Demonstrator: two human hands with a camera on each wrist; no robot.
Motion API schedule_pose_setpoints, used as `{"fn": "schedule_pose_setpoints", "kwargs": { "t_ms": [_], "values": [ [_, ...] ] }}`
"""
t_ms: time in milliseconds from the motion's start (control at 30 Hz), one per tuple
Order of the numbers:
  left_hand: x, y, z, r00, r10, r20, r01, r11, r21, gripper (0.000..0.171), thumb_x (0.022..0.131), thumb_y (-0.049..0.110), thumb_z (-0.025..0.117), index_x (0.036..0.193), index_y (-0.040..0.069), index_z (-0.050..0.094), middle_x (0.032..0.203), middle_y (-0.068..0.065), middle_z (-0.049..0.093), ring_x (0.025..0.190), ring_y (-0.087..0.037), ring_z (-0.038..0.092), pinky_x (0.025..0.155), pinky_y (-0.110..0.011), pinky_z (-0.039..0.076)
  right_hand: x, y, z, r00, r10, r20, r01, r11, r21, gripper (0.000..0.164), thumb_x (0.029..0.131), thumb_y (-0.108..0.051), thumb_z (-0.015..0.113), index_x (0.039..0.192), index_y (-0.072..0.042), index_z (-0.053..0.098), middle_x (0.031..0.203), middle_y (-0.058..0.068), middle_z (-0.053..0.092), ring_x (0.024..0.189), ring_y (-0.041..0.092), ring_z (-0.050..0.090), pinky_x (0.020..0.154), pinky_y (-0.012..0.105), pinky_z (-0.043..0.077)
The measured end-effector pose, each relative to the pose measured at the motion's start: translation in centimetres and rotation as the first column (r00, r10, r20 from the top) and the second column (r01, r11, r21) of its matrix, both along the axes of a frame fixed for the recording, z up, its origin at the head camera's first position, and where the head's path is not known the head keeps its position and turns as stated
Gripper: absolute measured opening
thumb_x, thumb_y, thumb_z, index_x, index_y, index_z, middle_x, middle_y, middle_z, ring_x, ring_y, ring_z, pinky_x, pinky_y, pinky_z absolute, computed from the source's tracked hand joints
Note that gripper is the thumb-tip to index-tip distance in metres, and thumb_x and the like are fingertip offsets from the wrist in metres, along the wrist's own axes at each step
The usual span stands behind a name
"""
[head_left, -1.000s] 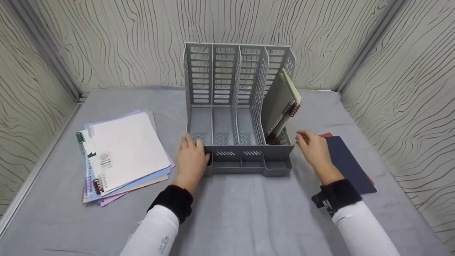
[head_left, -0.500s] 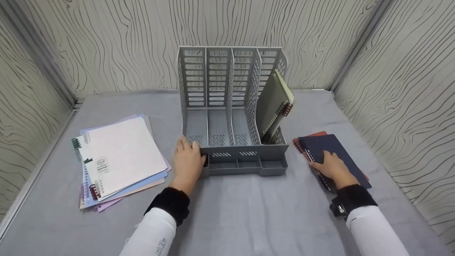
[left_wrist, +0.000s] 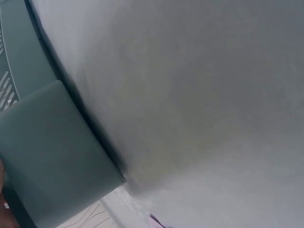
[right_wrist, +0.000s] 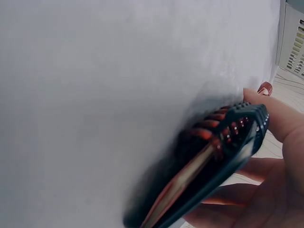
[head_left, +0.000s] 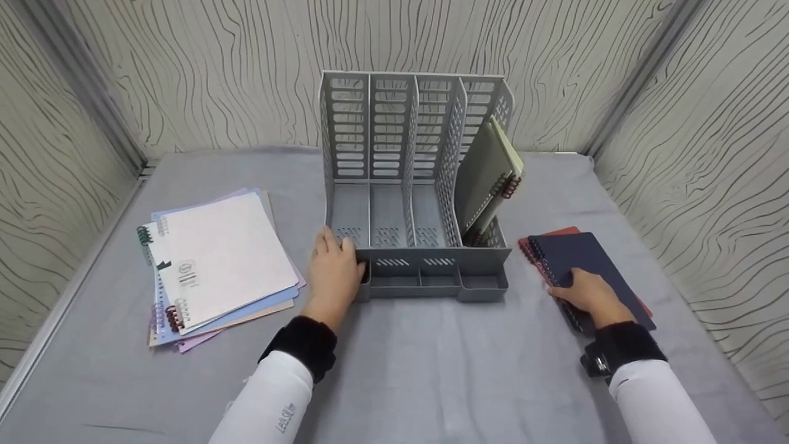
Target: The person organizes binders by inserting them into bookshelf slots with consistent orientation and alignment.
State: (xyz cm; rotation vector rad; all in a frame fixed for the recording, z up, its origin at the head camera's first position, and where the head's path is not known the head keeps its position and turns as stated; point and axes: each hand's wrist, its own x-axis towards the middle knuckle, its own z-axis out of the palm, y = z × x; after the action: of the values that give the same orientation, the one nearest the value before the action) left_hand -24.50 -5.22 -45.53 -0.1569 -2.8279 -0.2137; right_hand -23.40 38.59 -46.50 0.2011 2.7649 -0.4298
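Observation:
A grey desk file organizer [head_left: 388, 216] stands in the middle of the table. My left hand [head_left: 336, 271] grips its front left corner, the thumb inside the small front compartment and the fingers along the side; the left wrist view shows that corner [left_wrist: 57, 152] close up. On the right, my right hand [head_left: 588, 293] is on a navy spiral notebook [head_left: 607, 265], thumb at the black coil and fingers over the cover. Under it lies a red spiral notebook [head_left: 567, 232], mostly hidden; its red coil [right_wrist: 204, 128] shows beside the black one [right_wrist: 251, 114] in the right wrist view.
Two spiral notebooks [head_left: 487, 172] lean upright in the organizer's rightmost slot. To the left lies a fanned stack of spiral notebooks [head_left: 228, 253], a white one on top. Patterned panels [head_left: 234, 74] enclose the back and sides of the grey-clothed table [head_left: 425, 364].
My right hand has moved right and down from beside the organizer onto the navy notebook, its thumb now at the coil. The left hand keeps its grip on the organizer's corner.

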Motion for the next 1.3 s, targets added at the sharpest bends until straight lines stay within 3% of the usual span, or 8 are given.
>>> {"fn": "schedule_pose_setpoints", "kwargs": {
  "t_ms": [333, 667, 867, 1100, 1300],
  "values": [
    [0.1, -0.2, 0.1, 1.000, 0.005, -0.004, -0.005, 1.000, -0.010, 0.047, 0.084, 0.039, 0.067, 0.101, -0.002, 0.052, 0.134, -0.036, 0.037, 0.121, -0.043, 0.041, 0.095, -0.045, 0.041, 0.2, 0.2, -0.1, 0.992, 0.041, -0.117, -0.040, 0.999, 0.008, 0.077, 0.087, -0.039, 0.059, 0.128, 0.021, 0.034, 0.126, 0.044, 0.037, 0.115, 0.057, 0.037, 0.092, 0.062, 0.035],
    [0.3, -0.3, -0.3, 1.000, 0.001, 0.013, -0.001, 1.000, -0.006, 0.046, 0.084, 0.039, 0.067, 0.101, -0.002, 0.053, 0.135, -0.036, 0.036, 0.121, -0.043, 0.041, 0.094, -0.045, 0.042, 0.5, -0.9, -1.3, 0.997, 0.042, -0.066, -0.034, 0.993, 0.112, 0.061, 0.087, -0.023, 0.053, 0.127, 0.020, 0.035, 0.119, 0.043, 0.044, 0.106, 0.054, 0.047, 0.087, 0.060, 0.040],
    [0.3, -0.1, -0.4, 1.000, -0.002, 0.003, 0.002, 1.000, 0.008, 0.047, 0.083, 0.039, 0.068, 0.101, -0.002, 0.052, 0.134, -0.036, 0.037, 0.120, -0.044, 0.042, 0.094, -0.045, 0.042, 0.3, -1.2, -0.8, 0.996, -0.032, -0.080, 0.045, 0.985, 0.164, 0.046, 0.092, -0.013, 0.043, 0.125, 0.017, 0.035, 0.113, 0.042, 0.047, 0.099, 0.054, 0.051, 0.077, 0.059, 0.045],
    [0.1, -0.1, 0.1, 1.000, 0.005, 0.003, -0.005, 1.000, 0.000, 0.047, 0.084, 0.040, 0.067, 0.101, -0.001, 0.052, 0.135, -0.036, 0.036, 0.121, -0.043, 0.042, 0.093, -0.045, 0.043, 0.6, -1.5, 0.1, 0.986, -0.095, -0.140, 0.118, 0.979, 0.167, 0.046, 0.095, -0.008, 0.037, 0.134, 0.015, 0.027, 0.112, 0.042, 0.047, 0.097, 0.054, 0.052, 0.073, 0.060, 0.046],
    [0.2, 0.0, 0.1, 1.000, 0.001, -0.012, -0.001, 1.000, -0.009, 0.047, 0.084, 0.041, 0.066, 0.099, -0.001, 0.051, 0.134, -0.036, 0.037, 0.121, -0.043, 0.043, 0.093, -0.045, 0.043, 1.9, -1.4, 1.3, 0.960, -0.102, -0.261, 0.150, 0.974, 0.171, 0.048, 0.095, -0.003, 0.031, 0.137, 0.017, 0.019, 0.121, 0.043, 0.041, 0.101, 0.057, 0.048, 0.076, 0.063, 0.043]
  ]
}}
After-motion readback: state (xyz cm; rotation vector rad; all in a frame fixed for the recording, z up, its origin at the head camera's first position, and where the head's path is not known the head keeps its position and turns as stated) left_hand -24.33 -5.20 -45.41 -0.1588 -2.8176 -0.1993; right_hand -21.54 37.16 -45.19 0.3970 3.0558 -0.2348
